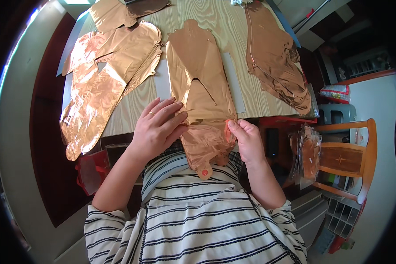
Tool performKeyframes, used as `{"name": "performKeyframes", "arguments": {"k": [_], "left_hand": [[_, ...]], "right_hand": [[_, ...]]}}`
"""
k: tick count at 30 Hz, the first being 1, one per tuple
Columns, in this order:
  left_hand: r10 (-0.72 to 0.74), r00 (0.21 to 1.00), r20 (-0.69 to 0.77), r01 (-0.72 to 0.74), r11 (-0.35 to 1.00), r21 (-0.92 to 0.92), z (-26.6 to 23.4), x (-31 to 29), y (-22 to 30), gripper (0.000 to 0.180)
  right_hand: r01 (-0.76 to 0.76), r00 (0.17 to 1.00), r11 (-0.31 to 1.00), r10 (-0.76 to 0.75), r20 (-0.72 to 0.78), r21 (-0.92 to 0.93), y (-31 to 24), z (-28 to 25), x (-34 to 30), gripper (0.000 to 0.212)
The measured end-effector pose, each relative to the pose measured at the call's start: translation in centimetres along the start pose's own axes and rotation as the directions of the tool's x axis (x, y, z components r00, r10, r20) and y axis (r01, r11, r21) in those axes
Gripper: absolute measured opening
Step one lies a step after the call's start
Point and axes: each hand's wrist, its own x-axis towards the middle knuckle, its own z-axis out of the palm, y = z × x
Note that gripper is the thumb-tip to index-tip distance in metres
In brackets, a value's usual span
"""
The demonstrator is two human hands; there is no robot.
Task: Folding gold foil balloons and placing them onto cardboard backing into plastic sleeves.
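Head view: from my remote seat I see a table (228,31) with a pale wood-grain top, its near edge close against the wearer's striped shirt (198,207). To the left a dark red panel (53,119) runs beside the table, and a red bag (87,176) sits below its near left corner. On the right I make out a pale floor (385,99), a grey box (339,115) and a wooden chair (368,154).

Counting, I get one copper foil piece (202,94) in the middle, its near end hanging past the table edge, and one grey sheet (234,83) partly under it. There is one foil pile (105,83) on the left and another foil stack (275,66) on the right; their layers I can't count. One clear-wrapped bundle (310,152) is near the chair.

Two hands work the middle piece. The left hand (157,125) has fingers slightly apart, tips on its left edge; the right hand (249,137) pinches its right edge, thumb and forefinger together.
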Motion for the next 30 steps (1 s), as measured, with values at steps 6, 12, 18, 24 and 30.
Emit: {"name": "performKeyframes", "arguments": {"k": [6,12,18,24,30], "left_hand": [[0.0,1.0,0.005,0.0,0.999,0.045,0.3,-0.6,-0.3,0.045],[0.043,0.999,-0.034,-0.041,0.998,0.051,0.7,-0.8,-0.6,0.042],[0.07,0.995,-0.076,-0.067,0.997,0.046,0.7,-1.1,-0.4,0.038],[0.092,0.993,-0.073,-0.088,0.995,0.053,0.8,-1.9,-0.4,0.038],[0.115,0.991,-0.071,-0.11,0.991,0.071,0.9,-2.0,-0.7,0.043]], "right_hand": [[0.281,0.921,0.575,-0.386,0.048,-0.768,-2.2,-1.5,-0.6,0.015],[0.635,0.587,0.06,-0.685,0.431,-0.771,-5.7,-1.1,-0.2,0.049],[0.618,0.563,-0.165,-0.589,0.58,-0.769,-3.4,-1.6,1.1,0.053],[0.56,0.487,-0.25,-0.672,0.558,-0.79,-1.8,-1.1,-0.2,0.037],[0.512,0.527,-0.247,-0.665,0.528,-0.823,-2.1,0.0,-0.7,0.037]]}}
